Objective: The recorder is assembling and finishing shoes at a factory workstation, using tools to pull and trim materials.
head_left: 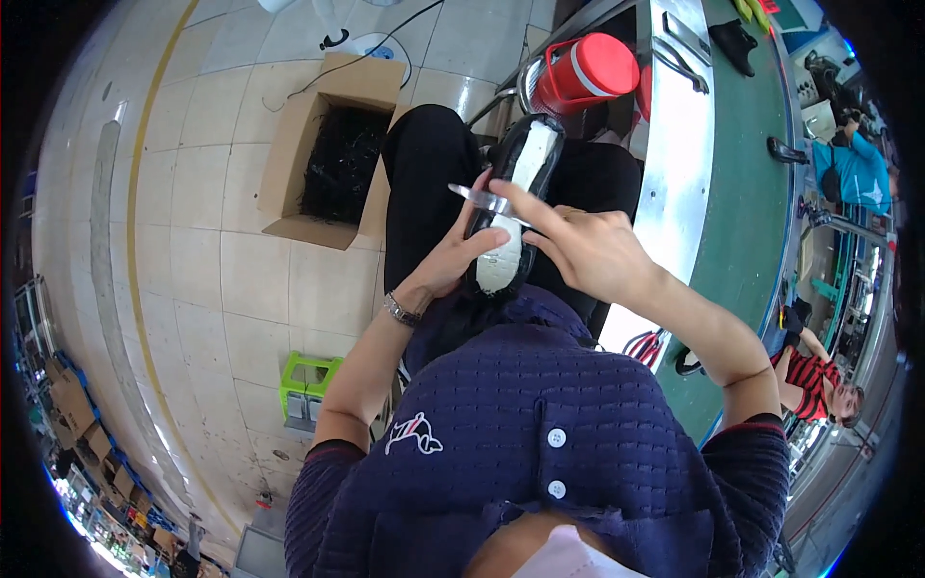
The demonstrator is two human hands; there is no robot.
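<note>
A black shoe (499,267), turned bottom up with a long white strip along its underside, rests on my lap between my thighs. My left hand (451,260) is closed around its left side, the thumb pressed on the white strip. Over the middle of the shoe, my right hand (605,252) grips a shiny metal blade, seemingly a knife (466,196), lying crosswise with its tip past the shoe's left edge. The right index finger stretches along the blade. My fingers hide the knife's handle.
An open cardboard box (281,173) holding black scraps stands on the tiled floor at left. At right runs a green conveyor belt (737,193) with a metal ledge (665,159), bearing pincers (681,67). A red jug (597,69) stands ahead; a green stool (301,385) sits lower left. People work beyond the belt.
</note>
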